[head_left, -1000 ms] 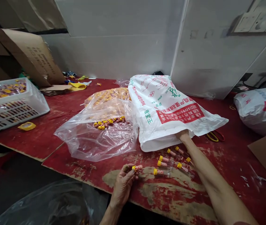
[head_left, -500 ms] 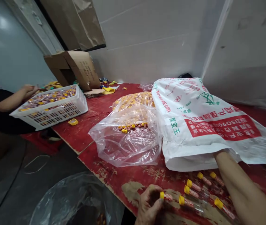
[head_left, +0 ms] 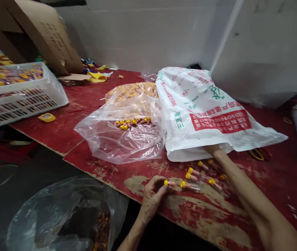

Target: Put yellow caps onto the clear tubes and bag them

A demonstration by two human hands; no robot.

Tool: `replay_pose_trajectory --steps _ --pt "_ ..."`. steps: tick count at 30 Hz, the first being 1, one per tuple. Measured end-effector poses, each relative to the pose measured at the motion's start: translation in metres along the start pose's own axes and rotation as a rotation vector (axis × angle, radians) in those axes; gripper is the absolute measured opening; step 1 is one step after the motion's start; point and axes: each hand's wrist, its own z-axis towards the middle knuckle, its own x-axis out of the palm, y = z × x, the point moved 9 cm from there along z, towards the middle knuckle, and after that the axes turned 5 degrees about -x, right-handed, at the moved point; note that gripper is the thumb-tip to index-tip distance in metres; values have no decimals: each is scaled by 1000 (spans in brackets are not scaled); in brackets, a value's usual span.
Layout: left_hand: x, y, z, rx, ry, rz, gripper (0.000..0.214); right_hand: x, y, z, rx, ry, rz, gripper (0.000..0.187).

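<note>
Capped tube (head_left: 172,183): one, pinched in left hand (head_left: 152,195); probably light, stiff, slick; best held by yellow cap (head_left: 166,183). White sack (head_left: 182,139): around right hand (head_left: 212,150), grip hidden, cannot tell.

There are two white sacks (head_left: 182,141), one white basket (head_left: 55,91), one held yellow-capped tube (head_left: 170,183) and perhaps seven loose tubes (head_left: 190,185).

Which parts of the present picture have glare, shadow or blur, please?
Head view: bright streaks of glare on the creased clear plastic bag on the table; head view: deep shadow below the near edge of the red table; head view: the markings on the yellow-capped tube in the left hand, too soft to read.
</note>
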Motion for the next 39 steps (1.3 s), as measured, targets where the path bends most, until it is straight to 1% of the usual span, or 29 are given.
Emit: replay_pose_trajectory --steps 2,4,6,9,10,12,14,17,18,21,22,25,27,29,30,32,33,34,37,38,39 --pt "-3 3 2 -17 -43 -84 28 -7 12 -19 -8 13 -16 29" --pt "-5 3 3 -29 -111 -164 33 -17 32 -39 -45 5 -7 23" --pt "-1 1 2 -49 -148 -237 38 -30 58 -63 -102 -29 99 26" --pt "18 -7 -2 -70 -122 -316 38 -44 99 -97 -191 -42 358 33" --pt "26 -10 -5 -68 -104 -335 36 -45 112 -105 -220 -23 414 33" --pt "41 -15 -10 -53 -75 -352 34 -44 134 -118 -272 10 453 33" --pt "49 -17 -15 -32 -73 -340 30 -43 147 -124 -300 -3 438 32" --pt "52 -17 -22 -13 -80 -277 23 -42 155 -127 -285 -70 419 31" --pt "53 -18 -24 -8 -72 -257 22 -40 157 -128 -269 -69 425 30" --pt "57 -22 -29 9 -31 -178 22 -31 163 -128 -203 1 473 22" --pt "59 -23 -31 15 -20 -139 23 -29 166 -127 -189 7 495 18" --pt "62 -31 -36 50 2 0 30 -28 173 -123 -167 -67 544 12" --pt "61 -38 -37 83 13 74 35 -24 175 -118 -162 -135 531 12" --pt "57 -45 -33 103 24 142 37 -16 179 -110 -180 -163 471 14" --pt "53 -48 -29 112 34 185 36 -10 181 -104 -204 -152 429 16" --pt "40 -57 -17 146 25 280 29 4 187 -91 -268 -94 301 18" --pt "29 -64 -9 176 -18 326 25 10 190 -85 -310 -57 222 17" --pt "14 -72 1 214 -95 373 21 16 192 -78 -350 -26 142 15" --pt "-38 -97 34 296 -401 489 16 27 190 -63 -422 3 -39 12" --pt "-53 -104 49 303 -471 522 15 29 187 -60 -424 0 -70 11" --pt "-65 -109 65 301 -515 552 14 29 185 -60 -413 -20 -94 12"
